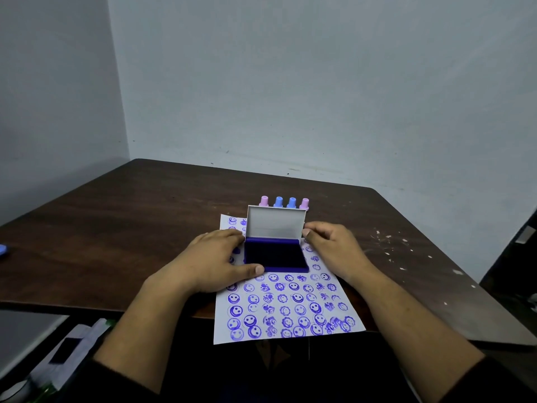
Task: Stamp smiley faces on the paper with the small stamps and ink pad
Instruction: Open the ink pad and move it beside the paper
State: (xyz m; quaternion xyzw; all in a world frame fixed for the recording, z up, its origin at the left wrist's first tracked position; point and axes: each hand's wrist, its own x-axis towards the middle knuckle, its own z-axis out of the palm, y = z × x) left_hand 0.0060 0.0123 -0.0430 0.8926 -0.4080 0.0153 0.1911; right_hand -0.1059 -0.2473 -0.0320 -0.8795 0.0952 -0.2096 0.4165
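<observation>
Left hand point(216, 257) gripping ink pad point(274, 255) base mid-frame, thumb along front; right hand point(329, 247) pinching upright lid point(274, 222) edge; both forearms reaching up from bottom.

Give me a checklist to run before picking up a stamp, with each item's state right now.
1. Ink pad lid open and upright: ok.
2. Ink pad steady: ok; left hand holds its base, right hand touches the lid's edge.
3. Stamps within reach: ok; four stand in a row behind the lid.
4. A hand free to take a stamp: not ok; both are on the ink pad.
5. Blank space left on the paper: not ok where visible; the part under the ink pad cannot be told.
6. Paper fully on the table: not ok; its near edge overhangs.
</observation>
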